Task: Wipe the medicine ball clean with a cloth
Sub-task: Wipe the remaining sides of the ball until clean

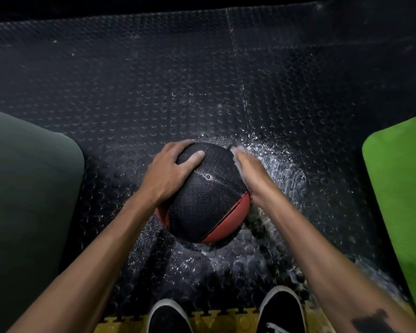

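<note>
A black studded rubber floor [135, 75] fills the view, with white streaks and speckles spread over it from the centre out toward 4 o'clock. A dark green mat [27, 188] covers the 9 o'clock side, and a bright green mat [401, 188] lies along the 3 o'clock edge. A strip of yellow interlocking tile [226, 319] shows at 6 o'clock.

The medicine ball [207, 200] sits on the floor just below the centre of the view, between the two mats. It is mostly black with a textured skin, with red panels at its 5 and 8 o'clock sides and a small valve hole near its top.

Two bare forearms reach in from 7 and 5 o'clock. The left hand [171, 171] rests on the ball's 10 o'clock shoulder, fingers spread wide over the curve and the thumb lying on top. The right hand [247, 167] is pressed against the ball's 2 o'clock side and is blurred; a pale cloth [237, 152] peeks out at its fingertips, touching the ball, but how the fingers lie around it cannot be told.

Two black shoes with white soles stand at 6 o'clock, the left shoe [168, 318] and the right shoe [282, 311], toes pointing toward the ball.
</note>
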